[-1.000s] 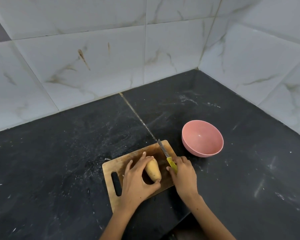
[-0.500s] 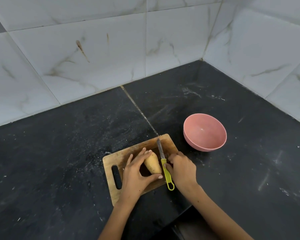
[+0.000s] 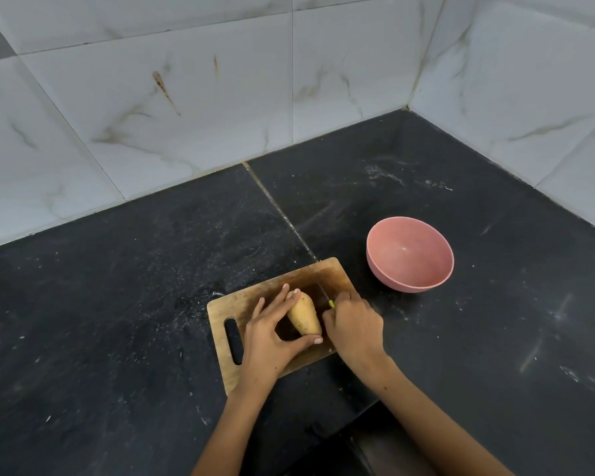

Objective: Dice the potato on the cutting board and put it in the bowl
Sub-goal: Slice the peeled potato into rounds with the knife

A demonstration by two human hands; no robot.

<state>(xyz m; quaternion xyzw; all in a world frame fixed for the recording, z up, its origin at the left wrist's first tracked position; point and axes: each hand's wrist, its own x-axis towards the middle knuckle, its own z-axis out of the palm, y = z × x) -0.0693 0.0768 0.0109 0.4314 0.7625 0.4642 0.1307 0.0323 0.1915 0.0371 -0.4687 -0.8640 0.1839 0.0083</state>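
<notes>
A whole tan potato lies on a small wooden cutting board near the counter's front edge. My left hand holds the potato, fingers along its left side and thumb curled under its near end. My right hand grips a knife with a yellow-green handle; only a bit of handle and the thin blade show, just right of the potato. A pink bowl with nothing in it stands on the counter to the right of the board.
The black stone counter is dusted with white specks and runs back to white marble-look wall tiles that meet in a corner at the back right. The counter's front edge steps down just below my right wrist.
My right hand has closed round the knife handle, which lay exposed half a second ago, and the blade now stands edge-up beside the potato. My left hand has stayed on the potato.
</notes>
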